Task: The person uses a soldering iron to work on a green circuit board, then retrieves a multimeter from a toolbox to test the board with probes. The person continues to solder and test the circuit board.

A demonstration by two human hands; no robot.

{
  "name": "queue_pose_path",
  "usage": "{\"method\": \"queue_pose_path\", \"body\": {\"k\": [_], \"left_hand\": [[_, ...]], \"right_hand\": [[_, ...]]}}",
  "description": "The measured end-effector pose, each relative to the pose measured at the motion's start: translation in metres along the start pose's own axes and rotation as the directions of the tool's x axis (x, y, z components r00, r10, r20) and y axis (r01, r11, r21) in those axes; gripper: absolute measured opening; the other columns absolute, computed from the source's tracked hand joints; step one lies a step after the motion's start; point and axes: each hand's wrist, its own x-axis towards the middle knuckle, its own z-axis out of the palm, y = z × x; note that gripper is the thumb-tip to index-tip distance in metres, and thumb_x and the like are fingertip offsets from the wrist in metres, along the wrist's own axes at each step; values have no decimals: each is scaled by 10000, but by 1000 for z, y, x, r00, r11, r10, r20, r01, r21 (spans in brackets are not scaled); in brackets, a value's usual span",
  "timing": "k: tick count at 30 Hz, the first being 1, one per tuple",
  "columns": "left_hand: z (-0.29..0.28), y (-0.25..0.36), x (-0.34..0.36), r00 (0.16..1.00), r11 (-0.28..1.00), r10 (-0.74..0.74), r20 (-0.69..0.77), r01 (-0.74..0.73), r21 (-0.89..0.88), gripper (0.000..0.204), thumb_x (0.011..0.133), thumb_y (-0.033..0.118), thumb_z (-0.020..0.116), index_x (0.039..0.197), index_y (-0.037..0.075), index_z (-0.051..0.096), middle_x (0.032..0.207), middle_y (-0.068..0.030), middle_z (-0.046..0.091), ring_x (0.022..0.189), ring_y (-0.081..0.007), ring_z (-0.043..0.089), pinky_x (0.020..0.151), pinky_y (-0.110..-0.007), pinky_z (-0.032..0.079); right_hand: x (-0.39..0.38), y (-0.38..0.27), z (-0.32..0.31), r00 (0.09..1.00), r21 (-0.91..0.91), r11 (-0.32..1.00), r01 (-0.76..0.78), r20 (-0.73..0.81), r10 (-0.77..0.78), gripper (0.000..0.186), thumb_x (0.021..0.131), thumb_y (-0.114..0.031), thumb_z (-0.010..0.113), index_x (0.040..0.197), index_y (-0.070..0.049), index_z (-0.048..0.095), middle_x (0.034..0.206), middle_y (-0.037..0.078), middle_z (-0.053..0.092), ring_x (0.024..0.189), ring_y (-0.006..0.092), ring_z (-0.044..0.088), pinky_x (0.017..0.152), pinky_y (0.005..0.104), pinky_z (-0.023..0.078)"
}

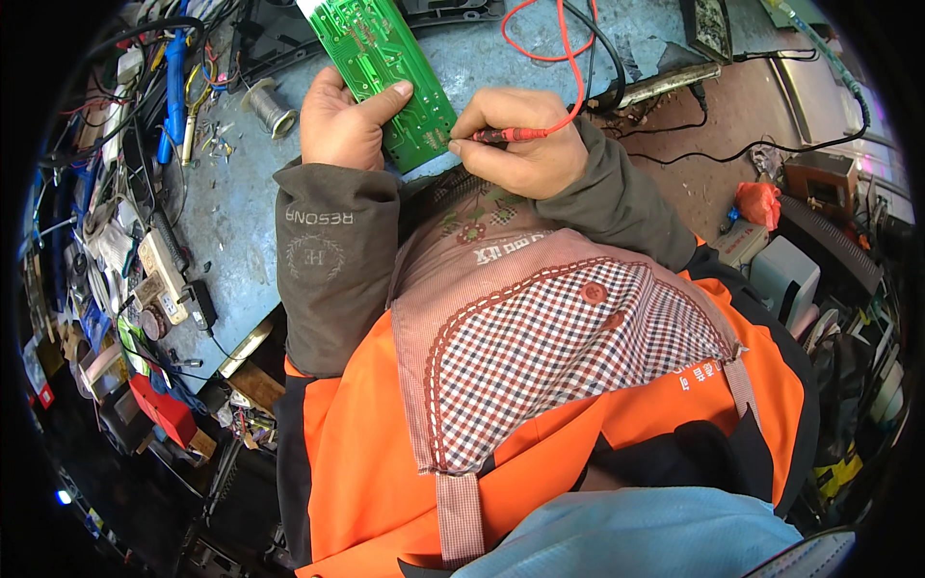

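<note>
A long green circuit board (420,114) slants across the near edge of the blue-grey workbench (236,217). My left hand (345,125) grips its left side, the thumb lying on top of the board. By the board's lower right corner, my right hand (540,159) pinches a test probe (518,135) with a red collar. A red lead (571,67) runs from it up over the bench, and a black lead (617,60) loops behind the hand. The probe's tip is hidden at my fingertips, so I cannot tell whether it touches the board.
Left of the board stands a spool of solder wire (270,109). Tangled cables, a blue-handled tool (174,87) and a power strip (162,276) crowd the bench's left side. A dark plastic frame (434,12) lies at the back. Cluttered boxes and a red bag (758,204) are at right.
</note>
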Motion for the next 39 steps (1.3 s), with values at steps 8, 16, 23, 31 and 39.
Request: {"method": "queue_pose_path", "body": {"k": [8,16,23,31,39], "left_hand": [[-2,2,0,1000,1000,-8,12,8,19,344,888,-119,702,1206,-59,583,1092,-181,734,942,-247,740,845,-375,619],[-2,2,0,1000,999,-20,13,19,43,356,884,-112,711,1211,-47,589,1096,-174,733,944,-242,736,848,-376,616],[-2,0,2,1000,1000,-9,22,9,21,355,882,-111,713,1210,-52,588,1098,-173,733,950,-243,736,856,-375,612],[-1,2,1,1000,1000,-19,9,19,1,369,882,-109,714,1220,-60,574,1096,-179,731,948,-249,736,861,-383,613],[-1,1,1,1000,1000,-16,23,16,13,351,887,-110,707,1210,-59,582,1092,-177,733,944,-246,737,854,-379,614]], "right_hand": [[1,2,0,999,-37,998,51,-8,-51,84,829,-9,728,871,-6,654,755,93,661,645,197,635,585,325,473],[0,2,1,1000,-20,999,31,1,-31,76,825,6,717,864,-2,652,750,92,653,638,189,625,579,322,465],[0,4,-1,999,-1,999,45,-10,-45,74,824,7,718,860,-4,655,752,89,650,641,186,624,580,322,466],[0,0,-1,1000,9,1000,11,3,-11,84,799,8,719,826,-2,640,754,100,641,658,224,620,593,346,473],[-1,1,-2,1000,-15,1000,16,11,-16,82,810,3,716,851,0,645,740,89,634,638,186,614,576,325,458]]}}
